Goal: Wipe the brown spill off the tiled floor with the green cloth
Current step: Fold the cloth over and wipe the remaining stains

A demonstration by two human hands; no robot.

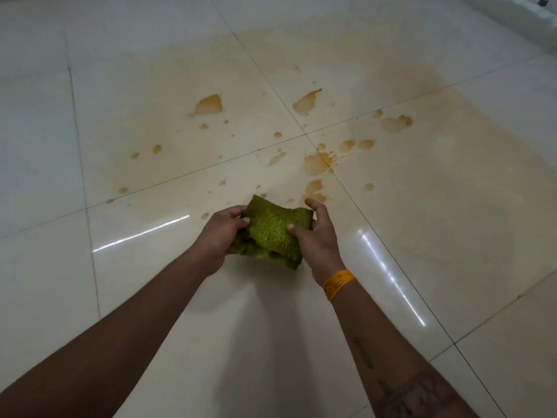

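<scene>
The green cloth point(271, 233) is bunched up and held above the floor between both hands. My left hand point(218, 236) grips its left side and my right hand point(316, 236) grips its right side, thumbs on top. The brown spill point(316, 164) lies on the pale tiled floor point(452, 221) just beyond the cloth, as scattered puddles and drops. Larger patches sit at the back left point(209, 104), back centre point(306, 102) and right point(396, 122). A faint brown film spreads over the tiles around them.
Dark grout lines cross the glossy tiles, meeting near the middle of the spill. A white ledge or wall base point(524, 22) runs along the far right corner. A yellow band point(337, 285) circles my right wrist.
</scene>
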